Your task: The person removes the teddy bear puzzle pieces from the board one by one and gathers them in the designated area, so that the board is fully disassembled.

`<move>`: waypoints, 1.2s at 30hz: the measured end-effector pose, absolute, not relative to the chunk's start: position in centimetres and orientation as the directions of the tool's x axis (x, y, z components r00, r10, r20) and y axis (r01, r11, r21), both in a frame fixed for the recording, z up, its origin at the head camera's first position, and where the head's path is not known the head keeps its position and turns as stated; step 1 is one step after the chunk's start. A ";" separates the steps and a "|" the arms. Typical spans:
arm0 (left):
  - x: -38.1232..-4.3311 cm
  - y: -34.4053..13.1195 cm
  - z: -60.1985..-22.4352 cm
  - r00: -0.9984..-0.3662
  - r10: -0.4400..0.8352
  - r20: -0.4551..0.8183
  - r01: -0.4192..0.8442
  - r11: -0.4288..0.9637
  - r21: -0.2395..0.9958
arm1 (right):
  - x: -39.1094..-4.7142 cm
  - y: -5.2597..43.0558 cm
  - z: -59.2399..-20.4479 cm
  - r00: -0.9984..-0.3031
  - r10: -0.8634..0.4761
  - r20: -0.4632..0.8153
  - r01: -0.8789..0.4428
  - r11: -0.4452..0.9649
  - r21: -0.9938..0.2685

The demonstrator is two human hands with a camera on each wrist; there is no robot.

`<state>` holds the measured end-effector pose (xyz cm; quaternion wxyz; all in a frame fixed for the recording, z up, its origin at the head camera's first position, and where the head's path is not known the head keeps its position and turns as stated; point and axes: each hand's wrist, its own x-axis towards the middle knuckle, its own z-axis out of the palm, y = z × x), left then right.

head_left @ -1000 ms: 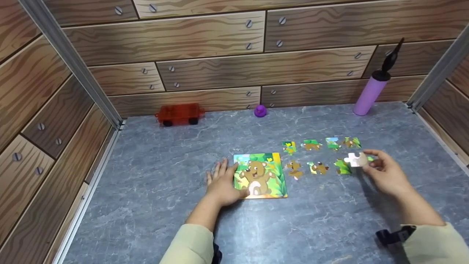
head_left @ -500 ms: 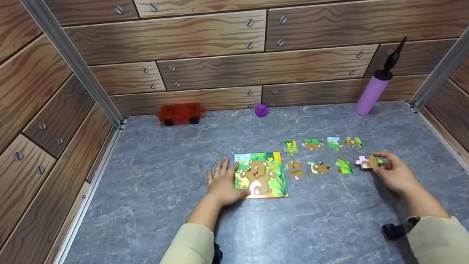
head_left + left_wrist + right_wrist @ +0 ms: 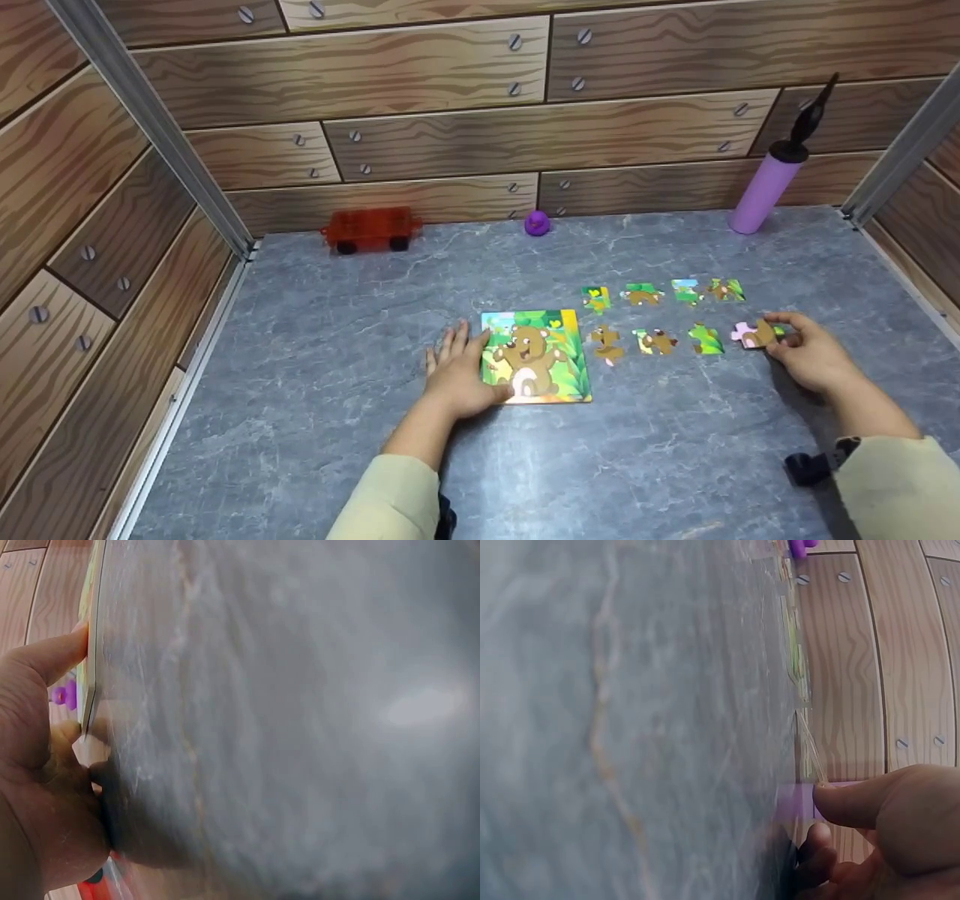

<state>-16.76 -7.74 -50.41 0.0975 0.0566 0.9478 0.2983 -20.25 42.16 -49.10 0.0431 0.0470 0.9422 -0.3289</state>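
Observation:
A square bear picture board (image 3: pixel 534 356) lies flat in the middle of the table in the head view. My left hand (image 3: pixel 459 384) rests at its left side, fingers spread on the table, thumb on the board's lower left. In the left wrist view the thumb (image 3: pixel 60 656) touches the board's edge (image 3: pixel 94 652). At the right, my right hand (image 3: pixel 814 358) pinches a pink and brown jigsaw piece (image 3: pixel 754 334) between thumb and fingers. That piece (image 3: pixel 811 746) tilts in the right wrist view, its far end low at the table surface. Another green bit shows beside the fingertips, mostly hidden.
Several loose jigsaw pieces lie in two rows right of the board, among them a green one (image 3: pixel 705 339) and a brown one (image 3: pixel 606 345). Along the back wall stand a red toy wagon (image 3: pixel 371 229), a purple toy duck (image 3: pixel 536 223) and a purple hand pump (image 3: pixel 765 191).
My right hand has moved right with the jigsaw piece and lowered it towards the table at the front row's right end. The left hand has stayed at the board.

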 end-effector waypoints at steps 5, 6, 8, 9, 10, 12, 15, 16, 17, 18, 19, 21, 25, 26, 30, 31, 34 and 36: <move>-16.8 -7.7 -50.3 -0.974 0.164 -0.155 0.046 0.817 0.575 | -20.3 42.1 -49.1 -0.992 0.059 -0.108 0.113 0.778 -0.618; -16.8 -7.7 -50.3 -0.974 0.164 -0.155 0.046 0.818 0.574 | -20.3 42.1 -49.1 -0.993 0.056 -0.101 0.107 0.780 -0.617; -16.9 -7.7 -50.4 -0.974 0.162 -0.156 0.044 0.817 0.574 | -20.3 42.0 -49.1 -0.995 0.053 -0.086 0.095 0.782 -0.616; -16.9 -7.8 -50.4 -0.975 0.161 -0.156 0.044 0.818 0.573 | -20.3 42.0 -49.1 -0.995 0.055 -0.080 0.093 0.785 -0.613; -16.9 -7.8 -50.4 -0.975 0.161 -0.157 0.043 0.819 0.572 | -20.2 42.0 -49.1 -0.995 0.060 -0.076 0.094 0.787 -0.610; -16.9 -7.7 -50.4 -0.975 0.159 -0.156 0.043 0.822 0.569 | -20.2 41.8 -49.1 -0.994 0.079 -0.073 0.107 0.789 -0.605; -16.8 -7.7 -50.4 -0.975 0.158 -0.156 0.043 0.823 0.566 | -20.1 41.5 -49.2 -0.991 0.109 -0.072 0.131 0.787 -0.603; -16.8 -7.7 -50.4 -0.975 0.158 -0.156 0.043 0.824 0.566 | -20.0 41.4 -49.2 -0.991 0.114 -0.065 0.130 0.787 -0.604; -16.8 -7.7 -50.4 -0.975 0.159 -0.154 0.045 0.824 0.565 | -19.9 41.3 -49.2 -0.991 0.118 -0.058 0.129 0.786 -0.604; -16.8 -7.7 -50.4 -0.975 0.159 -0.153 0.046 0.824 0.565 | -19.8 41.1 -49.2 -0.992 0.118 -0.050 0.125 0.786 -0.606; -16.8 -7.7 -50.4 -0.975 0.160 -0.153 0.046 0.824 0.565 | -19.8 40.9 -49.2 -0.992 0.118 -0.037 0.116 0.786 -0.607; -16.9 -7.7 -50.3 -0.975 0.161 -0.152 0.048 0.825 0.563 | -19.6 40.4 -49.3 -0.994 0.113 0.000 0.089 0.785 -0.613; -16.9 -7.8 -50.3 -0.975 0.161 -0.151 0.048 0.821 0.569 | -19.4 38.7 -49.3 -0.989 0.106 0.098 0.017 0.758 -0.652; -16.9 -7.8 -50.4 -0.976 0.162 -0.148 0.049 0.819 0.572 | -19.4 38.1 -49.3 -0.987 0.102 0.121 -0.003 0.752 -0.659; -16.9 -7.7 -50.5 -0.976 0.165 -0.142 0.053 0.814 0.579 | -19.1 35.5 -49.1 -0.980 0.083 0.181 -0.064 0.728 -0.682; -16.9 -7.8 -50.5 -0.976 0.165 -0.140 0.055 0.813 0.579 | -19.0 34.7 -49.1 -0.978 0.076 0.193 -0.080 0.720 -0.690; -16.9 -7.8 -50.6 -0.976 0.167 -0.141 0.056 0.815 0.576 | -18.8 32.4 -49.1 -0.978 0.050 0.203 -0.111 0.699 -0.706; -17.0 -7.7 -50.6 -0.975 0.168 -0.144 0.056 0.819 0.572 | -18.6 30.9 -49.0 -0.979 0.027 0.200 -0.126 0.694 -0.709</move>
